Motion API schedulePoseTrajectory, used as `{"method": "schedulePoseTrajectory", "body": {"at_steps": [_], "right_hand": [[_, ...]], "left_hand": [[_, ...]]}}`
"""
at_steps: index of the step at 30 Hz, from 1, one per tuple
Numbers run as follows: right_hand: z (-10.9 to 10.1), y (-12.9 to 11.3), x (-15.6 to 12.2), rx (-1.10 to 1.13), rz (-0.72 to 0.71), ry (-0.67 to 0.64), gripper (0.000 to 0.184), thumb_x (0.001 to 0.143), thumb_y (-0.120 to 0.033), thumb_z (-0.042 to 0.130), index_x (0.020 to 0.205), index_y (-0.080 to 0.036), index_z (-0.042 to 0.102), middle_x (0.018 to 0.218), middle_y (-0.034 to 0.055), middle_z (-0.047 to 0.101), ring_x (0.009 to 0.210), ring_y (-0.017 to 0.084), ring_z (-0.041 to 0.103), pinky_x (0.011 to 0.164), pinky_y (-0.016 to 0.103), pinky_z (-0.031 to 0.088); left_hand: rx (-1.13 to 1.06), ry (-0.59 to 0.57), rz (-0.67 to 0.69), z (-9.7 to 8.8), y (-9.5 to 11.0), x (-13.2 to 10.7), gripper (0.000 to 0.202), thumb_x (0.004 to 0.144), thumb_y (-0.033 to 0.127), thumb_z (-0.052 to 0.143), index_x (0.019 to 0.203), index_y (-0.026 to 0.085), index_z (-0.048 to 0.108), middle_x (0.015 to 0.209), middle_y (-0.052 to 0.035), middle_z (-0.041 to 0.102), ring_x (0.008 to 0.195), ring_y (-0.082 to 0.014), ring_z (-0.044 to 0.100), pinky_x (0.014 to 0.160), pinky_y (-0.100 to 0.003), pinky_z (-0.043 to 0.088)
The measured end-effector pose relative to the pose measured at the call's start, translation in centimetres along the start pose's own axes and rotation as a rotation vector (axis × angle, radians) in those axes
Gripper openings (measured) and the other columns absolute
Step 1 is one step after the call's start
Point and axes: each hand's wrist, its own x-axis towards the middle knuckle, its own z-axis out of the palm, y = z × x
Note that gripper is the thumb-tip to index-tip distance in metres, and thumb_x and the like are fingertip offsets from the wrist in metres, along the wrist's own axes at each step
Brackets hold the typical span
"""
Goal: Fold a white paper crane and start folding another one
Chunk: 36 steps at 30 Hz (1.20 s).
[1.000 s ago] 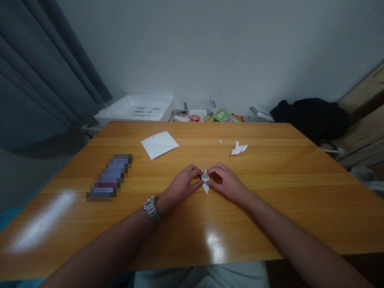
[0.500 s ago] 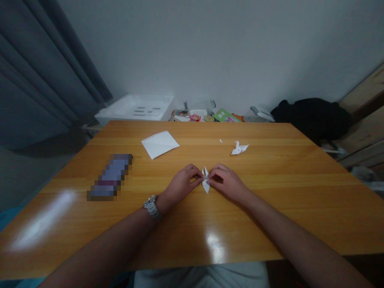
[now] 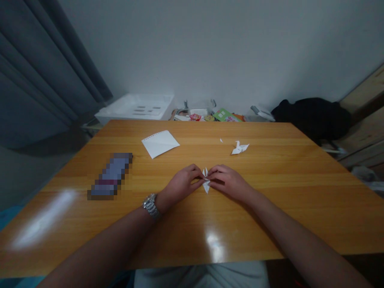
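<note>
A small white folded paper piece (image 3: 205,183) sits at the middle of the wooden table (image 3: 285,192), pinched from both sides. My left hand (image 3: 181,186), with a metal watch (image 3: 150,206) on its wrist, grips the piece's left edge with closed fingers. My right hand (image 3: 228,182) pinches its right edge, fingers pressed together. The paper's points stick out above and below my fingertips.
A finished white paper crane (image 3: 239,148) and a tiny paper scrap (image 3: 221,140) lie further back on the right. A white sheet (image 3: 160,143) lies at the back left, a blurred dark oblong (image 3: 110,176) on the left. Clutter, a white tray and a black bag stand behind the table.
Both hands stay on the folded paper. The fingers have drawn slightly closer together and the paper shows smaller between them.
</note>
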Motion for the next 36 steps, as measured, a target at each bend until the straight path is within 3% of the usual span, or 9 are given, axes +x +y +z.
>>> {"method": "schedulePoseTrajectory", "body": {"at_steps": [12,18,23,29,36], "right_hand": [[0.2,-0.2,-0.2,-0.165,-0.049,-0.033,0.017,0.097,-0.026,0.063,0.106,-0.020,0.076,0.107,0.0094,0.073,0.098,0.023,0.066,0.087,0.038,0.054],[-0.3,-0.8,-0.4,-0.311,-0.132,-0.141,0.034,0.092,-0.010,0.059,0.123,-0.018,0.070,0.122,0.0131,0.069,0.110,0.026,0.063,0.096,0.043,0.053],[-0.9,-1.6,-0.6,-0.319,-0.092,-0.209,0.045,0.087,-0.006,0.060,0.129,-0.019,0.067,0.132,0.0145,0.064,0.122,0.028,0.059,0.102,0.046,0.051],[-1.3,-1.8,-0.6,-0.281,-0.053,-0.227,0.053,0.085,-0.006,0.060,0.135,-0.022,0.064,0.138,0.0146,0.062,0.126,0.029,0.058,0.104,0.050,0.050],[-1.4,-0.5,-0.8,-0.208,-0.094,-0.203,0.054,0.089,-0.007,0.056,0.138,-0.029,0.062,0.140,0.0104,0.062,0.126,0.026,0.059,0.105,0.048,0.049]], "left_hand": [[0.170,-0.116,0.099,-0.8,-0.2,0.0,0.023,0.100,0.035,0.058,0.106,0.019,0.073,0.108,-0.0071,0.065,0.099,-0.0192,0.062,0.091,-0.030,0.050],[0.425,-0.183,0.151,-2.1,1.2,-0.3,0.026,0.102,0.032,0.052,0.114,0.024,0.074,0.119,-0.0085,0.066,0.103,-0.0233,0.063,0.091,-0.037,0.049],[0.566,-0.211,0.163,-2.5,2.2,-0.6,0.027,0.098,0.026,0.055,0.122,0.024,0.069,0.120,-0.0085,0.066,0.104,-0.0256,0.062,0.089,-0.040,0.048],[0.582,-0.231,0.167,-2.3,2.5,-0.6,0.033,0.093,0.022,0.058,0.124,0.024,0.068,0.116,-0.0098,0.067,0.104,-0.0274,0.061,0.089,-0.040,0.047],[0.457,-0.172,0.150,-2.5,1.9,-0.8,0.034,0.091,0.018,0.057,0.122,0.025,0.070,0.118,-0.0094,0.066,0.104,-0.0272,0.061,0.090,-0.041,0.047]]}}
